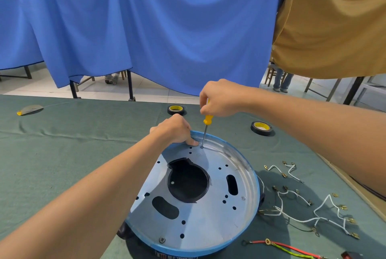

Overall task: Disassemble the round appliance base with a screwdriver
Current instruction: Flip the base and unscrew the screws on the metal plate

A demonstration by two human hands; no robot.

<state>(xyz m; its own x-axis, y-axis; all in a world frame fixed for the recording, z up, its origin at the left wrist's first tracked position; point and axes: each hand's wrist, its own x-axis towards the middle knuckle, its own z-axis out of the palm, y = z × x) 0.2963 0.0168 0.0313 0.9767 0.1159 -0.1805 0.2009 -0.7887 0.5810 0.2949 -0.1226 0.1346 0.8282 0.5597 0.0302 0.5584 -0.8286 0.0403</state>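
Screwdriver — yellow handle up, shaft near upright, tip down on a screw by the far rim of the round base (open side up, on the green cloth). Right hand — fingers curled round the handle top, forearm reaching in from the right. Left hand — grips the far rim, thumb inside beside the tip.

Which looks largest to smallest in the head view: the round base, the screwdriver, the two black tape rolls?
1. round base
2. screwdriver, by length
3. right tape roll and left tape roll: about alike; the right one lies nearer, so no ranking.
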